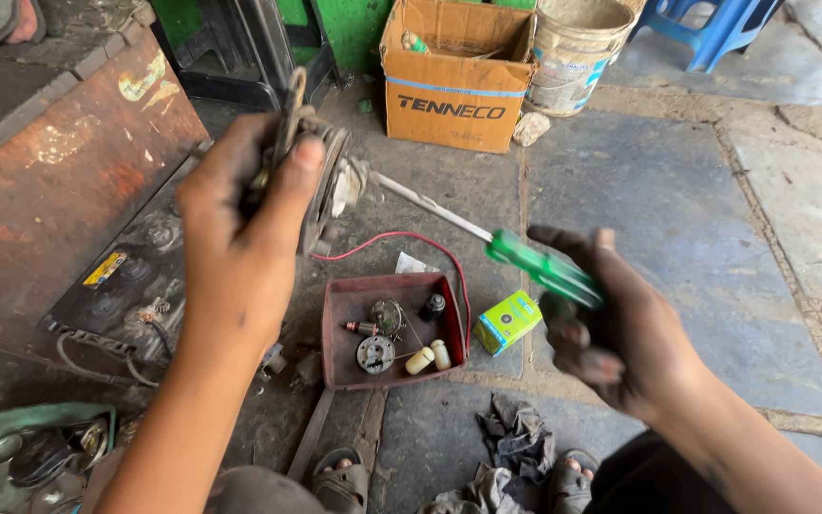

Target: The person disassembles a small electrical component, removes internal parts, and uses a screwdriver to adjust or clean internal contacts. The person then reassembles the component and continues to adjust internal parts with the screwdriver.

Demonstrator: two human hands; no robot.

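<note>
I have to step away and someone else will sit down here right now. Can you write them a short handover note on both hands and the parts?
Left hand: raised, gripping a round, greasy metal part.
Right hand: holding a green-handled screwdriver; its shaft points to the part, tip at or near it.
On the floor: a red tray with small parts, among them two cream cylinders and a round metal disc; a red wire loops behind it; a small green box beside it; a rag by the feet.
Done: loose pieces already lie in the tray.
Left: the part is in hand with the screwdriver on it; how far along cannot be told.
</note>
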